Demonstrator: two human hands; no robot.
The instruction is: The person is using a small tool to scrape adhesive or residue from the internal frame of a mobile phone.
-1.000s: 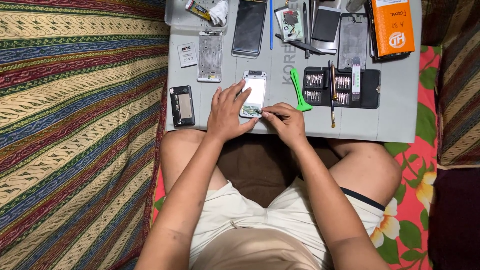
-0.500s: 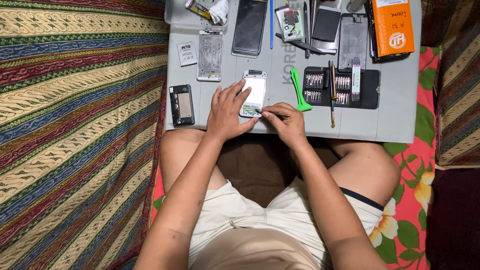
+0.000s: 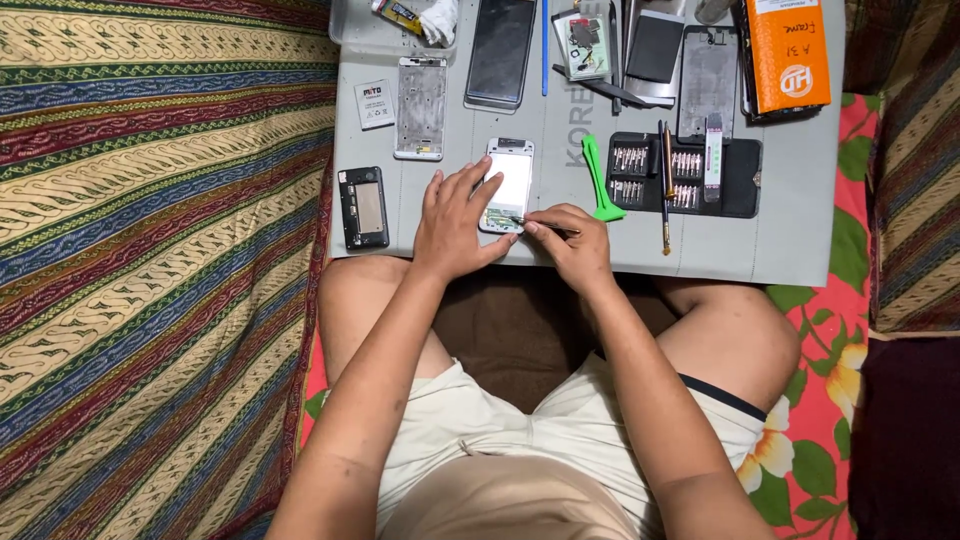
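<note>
Left hand (image 3: 455,225) spread flat, pinning white phone (image 3: 507,186); right hand (image 3: 572,243) at 3 o'clock pinches thin tool (image 3: 522,221). Best keep tip low, steady.

Opened white phone (image 3: 508,183): rectangular, lying flat, long axis pointing away from the person, inner side up. Left hand (image 3: 455,225) fingers rest on its left edge. Right hand (image 3: 572,240) fingertips pinch a thin tool (image 3: 522,221) touching its lower end.

Orange box (image 3: 789,55), dark screen (image 3: 500,50)
</note>
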